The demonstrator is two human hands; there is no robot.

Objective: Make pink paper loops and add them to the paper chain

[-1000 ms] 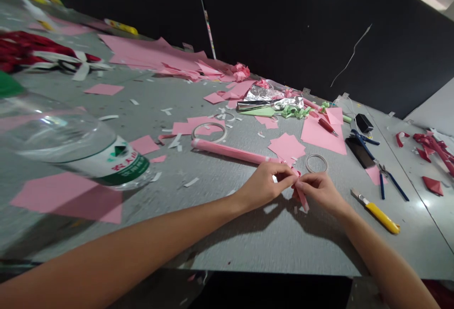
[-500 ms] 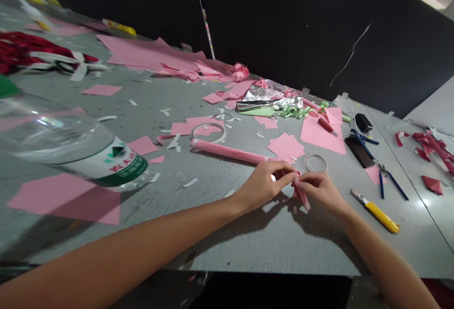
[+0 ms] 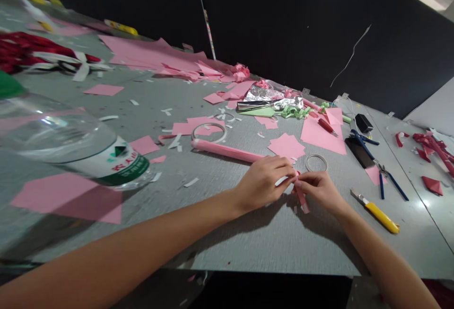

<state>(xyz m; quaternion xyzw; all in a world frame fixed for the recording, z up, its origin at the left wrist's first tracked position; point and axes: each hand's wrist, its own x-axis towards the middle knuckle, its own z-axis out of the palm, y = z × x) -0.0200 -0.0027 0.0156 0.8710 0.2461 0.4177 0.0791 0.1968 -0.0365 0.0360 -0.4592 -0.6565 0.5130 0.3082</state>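
A narrow pink paper strip (image 3: pixel 301 199) hangs down between my two hands, slightly above the grey table. My left hand (image 3: pixel 264 181) pinches the strip's upper end, with its fingers curled over. On the other side of it, my right hand (image 3: pixel 317 187) holds the strip between thumb and fingertips. Just behind my left hand lies a long pink paper roll (image 3: pixel 227 151), its right end partly hidden by the fingers. A thin pale ring of tape (image 3: pixel 316 163) rests behind my right hand. Another tape roll (image 3: pixel 224 134) sits at the roll's left end.
To the left a clear plastic bottle (image 3: pixel 81 143) leans into view. A yellow utility knife (image 3: pixel 381 216) lies on the right, near blue-handled pliers (image 3: pixel 392 183) and a dark phone (image 3: pixel 359 153). Pink sheets (image 3: pixel 152 56), foil (image 3: pixel 260 93) and paper scraps line the black wall.
My left hand has turned a little, its back rolling up over the fingers at the strip. The strip's lower end has shifted slightly. My right hand stays nearly in place.
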